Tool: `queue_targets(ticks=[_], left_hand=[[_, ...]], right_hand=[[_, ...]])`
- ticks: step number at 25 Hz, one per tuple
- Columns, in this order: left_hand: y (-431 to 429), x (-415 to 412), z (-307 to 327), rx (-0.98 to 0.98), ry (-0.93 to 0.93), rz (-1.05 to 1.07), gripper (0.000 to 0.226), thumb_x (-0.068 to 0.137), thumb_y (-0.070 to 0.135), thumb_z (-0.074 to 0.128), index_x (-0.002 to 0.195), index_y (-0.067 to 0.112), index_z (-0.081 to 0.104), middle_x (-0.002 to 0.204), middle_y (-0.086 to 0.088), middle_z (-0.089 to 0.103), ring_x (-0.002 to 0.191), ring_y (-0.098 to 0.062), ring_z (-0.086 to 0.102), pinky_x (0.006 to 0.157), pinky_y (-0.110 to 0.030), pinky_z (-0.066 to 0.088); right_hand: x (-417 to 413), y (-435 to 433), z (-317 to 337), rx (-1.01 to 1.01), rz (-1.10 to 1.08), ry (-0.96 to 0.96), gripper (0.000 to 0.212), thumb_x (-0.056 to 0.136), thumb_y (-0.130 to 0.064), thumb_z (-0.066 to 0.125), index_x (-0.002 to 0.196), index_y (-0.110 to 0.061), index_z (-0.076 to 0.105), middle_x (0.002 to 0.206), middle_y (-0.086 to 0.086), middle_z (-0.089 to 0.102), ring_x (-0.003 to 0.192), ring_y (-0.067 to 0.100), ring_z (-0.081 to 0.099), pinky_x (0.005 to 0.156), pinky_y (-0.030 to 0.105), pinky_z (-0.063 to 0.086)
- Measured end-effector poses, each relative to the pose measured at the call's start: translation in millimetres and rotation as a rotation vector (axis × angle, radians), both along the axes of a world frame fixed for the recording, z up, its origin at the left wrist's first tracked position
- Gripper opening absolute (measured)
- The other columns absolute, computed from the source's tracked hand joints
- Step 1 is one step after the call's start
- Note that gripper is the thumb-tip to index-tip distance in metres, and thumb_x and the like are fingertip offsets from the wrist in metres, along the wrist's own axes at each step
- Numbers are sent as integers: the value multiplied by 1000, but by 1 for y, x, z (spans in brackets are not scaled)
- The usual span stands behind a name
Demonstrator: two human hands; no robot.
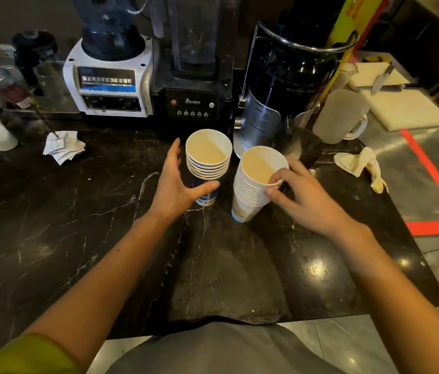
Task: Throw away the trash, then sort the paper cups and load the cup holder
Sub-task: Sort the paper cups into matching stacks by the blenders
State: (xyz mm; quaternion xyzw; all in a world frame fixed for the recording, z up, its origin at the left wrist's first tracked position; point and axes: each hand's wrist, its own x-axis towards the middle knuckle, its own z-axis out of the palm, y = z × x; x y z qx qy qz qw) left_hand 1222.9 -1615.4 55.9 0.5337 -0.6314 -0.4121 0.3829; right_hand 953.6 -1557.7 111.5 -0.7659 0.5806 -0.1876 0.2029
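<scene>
Right hand [304, 197] pinches the leaning right cup stack [249, 194] at its rim, steadying it. Left hand [172, 184], fingers apart, brackets the left cup stack [209, 160] (likely for sorting).

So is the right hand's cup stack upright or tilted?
Tilted: the paper cup stack leans right at the top; right hand pinches its rim.

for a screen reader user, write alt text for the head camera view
On a dark counter, a person's left hand spreads open beside one stack of paper cups, while the right hand pinches the rim of a second stack. A white blender and a black blender stand behind.
</scene>
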Motion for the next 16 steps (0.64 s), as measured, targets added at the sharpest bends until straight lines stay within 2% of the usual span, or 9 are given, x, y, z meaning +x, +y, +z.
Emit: queue_targets(ticks=[2,5,6,8,10,13,14,16], left_hand=[[-7,-1,-4,-8,-11,-23,129,57,51,82,156,16,6,162,-5,19,148,-19,22,119,-45,25],[-17,-3,-15,-1,1,-53,128,57,45,87,155,15,10,159,-2,28,145,-14,27,118,-43,28],[-18,-3,-19,-2,6,-60,125,59,39,89,155,14,13,156,0,32,142,-10,30,117,-39,30],[-22,-7,-28,11,-3,-72,117,62,31,91,152,15,19,147,8,40,133,-2,35,113,-30,33],[-25,-11,-34,13,-6,-65,109,63,30,91,149,19,25,136,16,43,127,1,39,105,-23,37],[-29,-11,-40,6,6,-32,99,64,31,90,144,19,33,129,17,48,123,-1,45,101,-23,41],[-29,-11,-41,2,4,-29,97,64,30,90,143,19,35,128,16,49,122,-2,46,101,-24,42],[-27,-10,-43,1,7,-30,95,64,28,90,142,18,37,128,14,51,122,-4,48,102,-27,43]], right_hand=[[1,4,-13,5,-7,-58,45,91,-58,51,122,-25,48,147,-3,35,135,12,36,108,40,39],[3,7,-31,75,-117,-309,94,77,-62,71,149,-36,15,153,-18,28,138,5,33,107,31,39],[7,8,-39,120,-171,-405,108,72,-60,77,150,-43,5,153,-22,25,139,4,32,107,28,38],[14,9,-57,171,-242,-512,125,65,-57,85,151,-45,-3,156,-22,24,140,1,31,107,24,33],[22,7,-76,172,-276,-541,126,62,-57,87,152,-43,1,152,-28,29,138,-8,29,107,19,28],[33,4,-92,147,-361,-532,105,62,-59,85,141,-52,15,127,-57,31,119,-32,29,97,8,26],[35,3,-95,134,-393,-524,99,64,-57,84,137,-56,17,120,-59,32,114,-35,30,97,9,27],[39,2,-98,116,-439,-524,93,68,-52,84,136,-53,21,119,-53,36,108,-35,34,98,17,30]])
